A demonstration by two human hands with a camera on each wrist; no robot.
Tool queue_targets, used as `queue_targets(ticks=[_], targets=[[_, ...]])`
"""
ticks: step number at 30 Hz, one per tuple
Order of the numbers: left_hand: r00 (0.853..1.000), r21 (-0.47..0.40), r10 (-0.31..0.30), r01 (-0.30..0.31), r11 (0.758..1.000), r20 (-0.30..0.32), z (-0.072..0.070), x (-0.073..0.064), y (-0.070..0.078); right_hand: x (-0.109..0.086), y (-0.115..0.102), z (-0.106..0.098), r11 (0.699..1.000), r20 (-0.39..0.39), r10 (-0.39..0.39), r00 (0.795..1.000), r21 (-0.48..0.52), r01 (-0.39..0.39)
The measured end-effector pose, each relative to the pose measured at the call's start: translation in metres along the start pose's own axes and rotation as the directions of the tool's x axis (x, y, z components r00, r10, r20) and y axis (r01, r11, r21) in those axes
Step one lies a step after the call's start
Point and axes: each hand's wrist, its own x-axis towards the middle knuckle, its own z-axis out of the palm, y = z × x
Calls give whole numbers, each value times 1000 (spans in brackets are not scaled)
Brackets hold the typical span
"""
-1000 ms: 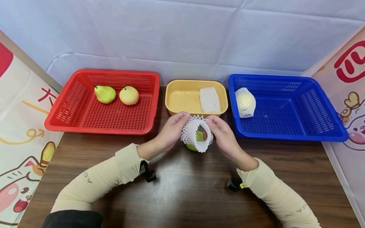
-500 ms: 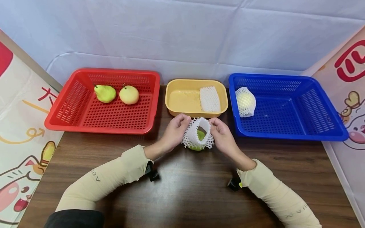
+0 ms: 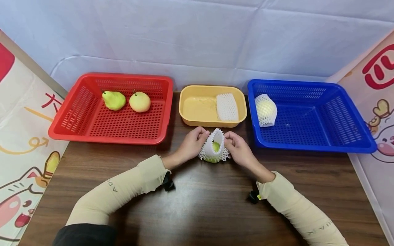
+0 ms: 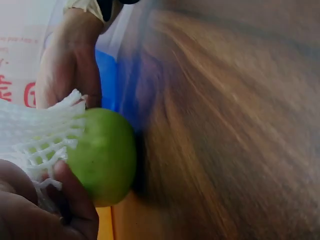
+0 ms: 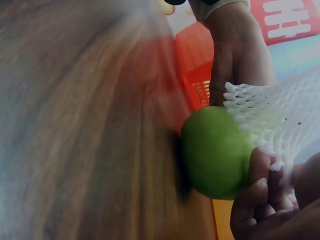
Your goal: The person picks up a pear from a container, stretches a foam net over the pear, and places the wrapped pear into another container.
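Observation:
A green pear-like fruit [image 4: 107, 155] stands on the wooden table, its upper part inside a white foam net sleeve [image 3: 209, 147]. The sleeve's top gapes and the fruit shows through it; its lower edge flares around the fruit. My left hand [image 3: 191, 142] pinches the sleeve's left side between thumb and fingers. On the other side my right hand [image 3: 240, 149] pinches the sleeve's right edge, fingers curled. In the right wrist view the bare lower part of the fruit [image 5: 215, 155] rests on the table below the net.
A red basket [image 3: 107, 138] at the left holds a green pear [image 3: 114, 100] and a yellowish round pear [image 3: 140, 102]. Behind my hands, a yellow tub [image 3: 197, 121] contains a flat foam net [image 3: 227, 107]. The blue basket [image 3: 314, 147] at right holds a net-covered fruit [image 3: 266, 110].
The sleeve has come down further over the fruit and its opening now faces more upward. Both hands have moved slightly toward the person, the left also to the right.

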Motion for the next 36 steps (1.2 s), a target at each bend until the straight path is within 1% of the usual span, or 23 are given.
queue_targets(ticks=[4, 6, 9, 11, 13, 16, 19, 23, 26, 28, 32, 34, 36], targets=[[1000, 84, -15, 14, 996, 8, 2, 2, -2, 2, 5, -1, 999, 16, 9, 1000, -33, -9], [999, 106, -29, 28, 994, 15, 3, 2, -2, 2, 5, -1, 999, 20, 7, 1000, -49, -6], [997, 108, -64, 61, 992, 30, 4, 1, -1, 2, 8, -2, 997, 23, 0, 1000, -81, 1], [996, 137, -78, 73, 988, 34, 4, 1, -2, 2, 9, -2, 993, 19, -9, 1000, -114, 11], [996, 182, -77, 70, 981, 35, 3, 1, -2, 3, 10, -2, 985, 5, -26, 1000, -168, 27], [997, 275, -64, 52, 960, 34, 2, 2, -3, 3, 11, -2, 963, -24, -56, 998, -267, 47], [996, 315, -75, 59, 947, 38, 1, 3, -5, 3, 11, -2, 935, -48, -76, 996, -350, 54], [992, 319, -109, 85, 944, 57, 0, 4, -7, 3, 10, -2, 913, -60, -82, 995, -406, 51], [992, 319, -110, 84, 944, 65, 0, 5, -7, 1, 9, -2, 901, -62, -92, 994, -430, 57], [994, 330, -99, 75, 941, 56, 0, 5, -6, 0, 8, -1, 896, -61, -118, 991, -438, 80], [994, 336, -95, 73, 939, 49, 0, 7, -5, -2, 5, 2, 883, -45, -192, 980, -444, 153], [995, 335, -91, 70, 940, 48, 1, 7, -6, -4, 2, 2, 881, -32, -221, 975, -434, 185], [995, 331, -83, 62, 942, 51, 2, 8, -6, -6, 0, 2, 890, -7, -237, 972, -402, 214]])
